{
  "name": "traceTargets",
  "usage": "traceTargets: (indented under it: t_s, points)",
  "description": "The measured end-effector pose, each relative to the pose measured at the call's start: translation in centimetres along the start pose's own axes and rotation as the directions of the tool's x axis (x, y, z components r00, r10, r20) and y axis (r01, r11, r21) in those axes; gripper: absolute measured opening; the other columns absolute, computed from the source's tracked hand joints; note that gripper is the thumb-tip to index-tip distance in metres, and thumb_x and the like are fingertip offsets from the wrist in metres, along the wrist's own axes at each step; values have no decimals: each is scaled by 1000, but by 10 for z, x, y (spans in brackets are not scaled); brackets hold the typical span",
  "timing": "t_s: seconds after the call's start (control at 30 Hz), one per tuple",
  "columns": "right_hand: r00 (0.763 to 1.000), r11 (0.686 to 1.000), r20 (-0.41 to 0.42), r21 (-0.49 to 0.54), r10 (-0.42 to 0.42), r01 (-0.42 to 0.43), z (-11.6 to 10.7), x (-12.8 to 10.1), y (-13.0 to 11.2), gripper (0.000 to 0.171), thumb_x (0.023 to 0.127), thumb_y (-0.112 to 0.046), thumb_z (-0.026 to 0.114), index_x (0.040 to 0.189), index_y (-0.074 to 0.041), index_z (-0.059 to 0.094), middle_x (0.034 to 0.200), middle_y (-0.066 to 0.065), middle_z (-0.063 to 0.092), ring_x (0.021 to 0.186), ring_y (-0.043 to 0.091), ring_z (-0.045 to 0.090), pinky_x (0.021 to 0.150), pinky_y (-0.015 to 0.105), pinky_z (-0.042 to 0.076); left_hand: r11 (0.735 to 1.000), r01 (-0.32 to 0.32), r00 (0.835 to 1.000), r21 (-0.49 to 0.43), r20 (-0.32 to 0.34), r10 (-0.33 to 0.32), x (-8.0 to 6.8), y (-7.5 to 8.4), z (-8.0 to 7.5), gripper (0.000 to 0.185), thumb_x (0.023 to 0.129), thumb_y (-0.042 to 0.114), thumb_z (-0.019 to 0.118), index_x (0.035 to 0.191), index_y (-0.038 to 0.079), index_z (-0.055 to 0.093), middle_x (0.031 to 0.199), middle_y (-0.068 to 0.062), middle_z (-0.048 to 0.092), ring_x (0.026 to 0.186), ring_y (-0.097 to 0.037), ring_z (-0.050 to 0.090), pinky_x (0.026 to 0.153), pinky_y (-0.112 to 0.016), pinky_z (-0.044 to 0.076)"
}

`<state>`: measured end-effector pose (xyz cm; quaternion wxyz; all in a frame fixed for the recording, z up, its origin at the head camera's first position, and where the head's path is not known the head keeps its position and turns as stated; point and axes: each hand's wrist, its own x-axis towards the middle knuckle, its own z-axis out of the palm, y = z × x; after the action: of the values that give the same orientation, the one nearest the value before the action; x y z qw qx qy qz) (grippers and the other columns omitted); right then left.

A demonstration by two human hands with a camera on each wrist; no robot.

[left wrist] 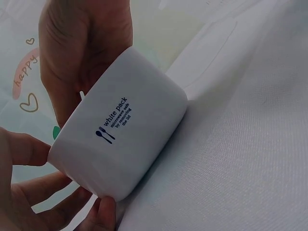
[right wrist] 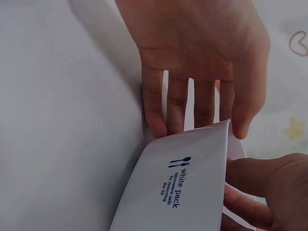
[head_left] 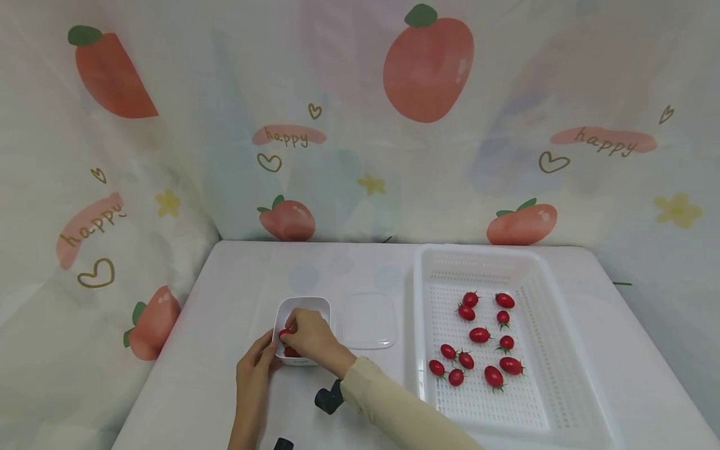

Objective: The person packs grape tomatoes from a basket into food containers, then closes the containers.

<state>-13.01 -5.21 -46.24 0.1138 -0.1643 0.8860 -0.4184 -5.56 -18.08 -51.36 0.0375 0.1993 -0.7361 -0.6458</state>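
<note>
A small white plastic container (head_left: 302, 362) with "white pack" print on its wall (left wrist: 139, 101) stands on the table. My left hand (head_left: 254, 370) holds its left side, thumb near the rim and fingers spread along the wall (right wrist: 175, 98). From the right, my right hand (head_left: 316, 337) reaches over the rim into the container, its fingertips around a red cherry tomato (head_left: 285, 334). Below them, more red cherry tomato (head_left: 291, 352) shows inside. The container wall hides much of those fingertips in both wrist views.
Right of the container lies a clear square lid (head_left: 369, 320). A large white perforated basket (head_left: 422, 312) at the right holds several cherry tomatoes (head_left: 479, 335). Black wrist-camera parts (head_left: 329, 399) show near the right cuff. A fruit-printed cloth (head_left: 360, 81) hangs behind the table.
</note>
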Motion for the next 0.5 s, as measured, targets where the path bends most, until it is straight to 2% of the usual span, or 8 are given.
traceTargets:
  t_s: [0.23, 0.5]
  points:
    - [999, 997, 15, -70, -32, 33, 2, 0, 1, 14, 88, -9, 79, 93, 1, 70, 79, 10, 73, 66, 8, 55, 56, 18, 44, 1000, 1, 1000, 2, -1, -1, 1, -1, 0, 42, 109, 24, 51, 148, 9, 58, 149, -14, 61, 99, 1, 62, 84, -11, 56]
    - [999, 992, 43, -121, -19, 24, 3, 2, 3, 16, 92, -10, 77, 99, 2, 69, 81, 10, 72, 64, 8, 53, 54, 17, 42, 1000, -5, 1000, 1, 10, 5, 0, -1, 0, 43, 110, 26, 51, 149, 8, 57, 153, -13, 57, 104, 4, 62, 86, -11, 56]
